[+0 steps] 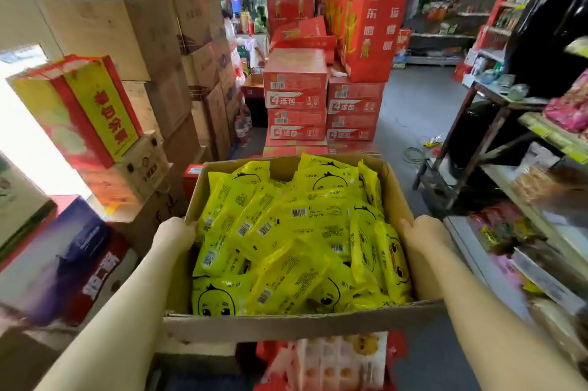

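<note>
An open brown cardboard box point(286, 325) sits in front of me at chest height, filled with several yellow snack packets point(286, 231) printed with a cartoon chick face. My left hand point(175, 231) grips the box's left wall, fingers hidden on the outer side. My right hand point(424, 231) grips the right wall in the same way. Both forearms run along the box's sides.
Stacks of brown cartons point(152, 34) and a red and yellow box point(82, 107) stand at left. Red drink cases point(296, 94) are piled straight ahead. Shelves point(541, 187) of packaged goods line the right. A grey floor aisle point(410, 110) runs between them. Red packs point(334, 362) lie below the box.
</note>
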A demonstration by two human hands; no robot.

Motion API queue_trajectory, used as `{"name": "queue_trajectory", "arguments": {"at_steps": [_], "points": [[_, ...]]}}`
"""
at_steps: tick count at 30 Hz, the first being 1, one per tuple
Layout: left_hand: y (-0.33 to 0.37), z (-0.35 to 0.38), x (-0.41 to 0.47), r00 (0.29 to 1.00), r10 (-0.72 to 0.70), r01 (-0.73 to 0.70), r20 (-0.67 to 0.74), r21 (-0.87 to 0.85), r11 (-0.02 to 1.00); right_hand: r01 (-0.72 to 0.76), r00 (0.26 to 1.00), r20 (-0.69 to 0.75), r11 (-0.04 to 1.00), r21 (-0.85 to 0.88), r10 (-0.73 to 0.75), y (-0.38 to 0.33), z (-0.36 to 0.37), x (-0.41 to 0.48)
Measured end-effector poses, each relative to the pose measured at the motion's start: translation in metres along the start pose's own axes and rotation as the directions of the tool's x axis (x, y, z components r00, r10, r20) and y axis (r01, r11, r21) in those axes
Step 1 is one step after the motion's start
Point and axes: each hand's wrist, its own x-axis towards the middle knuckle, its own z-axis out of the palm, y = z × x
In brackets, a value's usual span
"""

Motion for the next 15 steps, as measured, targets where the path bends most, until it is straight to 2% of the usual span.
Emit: {"name": "queue_trajectory", "arguments": {"at_steps": [4,9,15], "points": [[-0.056,0.026,-0.088,0.995,-0.087,0.089,0.048,-0.035,0.995,0.059,0.998,0.031,0.998,0.002,-0.059,0.043,0.019,-0.07],[-0.119,0.072,-0.163,0.967,-0.165,0.143,0.196,0.123,0.982,0.047,0.967,0.253,0.997,-0.062,-0.03,0.092,0.064,-0.162],[-0.146,0.102,-0.203,0.958,-0.082,0.029,0.275,0.194,0.981,-0.173,0.912,0.363,0.982,-0.082,0.191,0.151,0.116,-0.272]]}}
